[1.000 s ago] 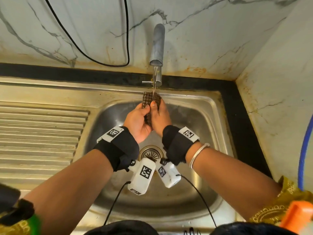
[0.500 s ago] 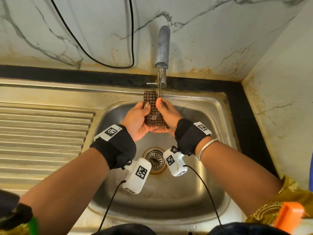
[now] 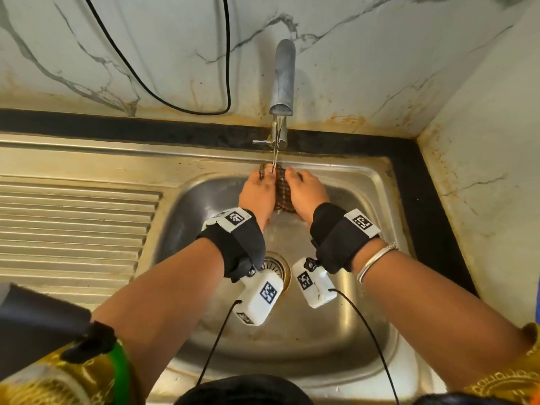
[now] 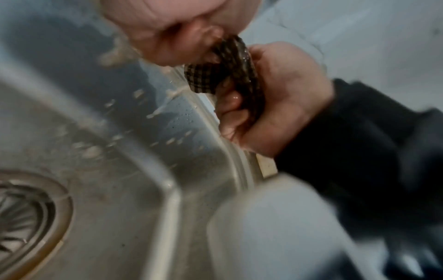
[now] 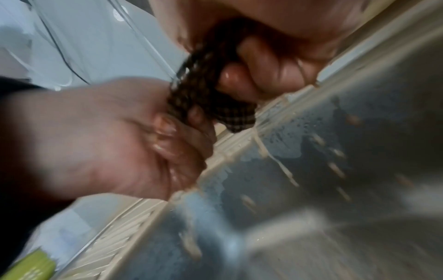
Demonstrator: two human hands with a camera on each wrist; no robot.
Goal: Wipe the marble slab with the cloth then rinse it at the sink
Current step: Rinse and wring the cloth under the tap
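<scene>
Cloth held between both hands under the tap, over the sink basin

The left hand (image 3: 257, 197) and right hand (image 3: 306, 197) flank the cloth (image 3: 281, 190) at the basin's far edge, right below the tap (image 3: 282, 80). The drain (image 3: 274, 266) lies in the sink (image 3: 377, 176) nearer the person, between the wrists. The ribbed drainboard (image 3: 70, 229) lies left of the basin; the marble wall (image 3: 365, 54) stands behind, a cable (image 3: 163, 99) hanging against it.

White grey-veined marble walls (image 3: 336, 48) meet at a corner; rust stains low down; black cable (image 3: 163, 97) hanging.

Only unreadable square code markers (image 3: 235, 218), apparently, on wrist straps.
</scene>
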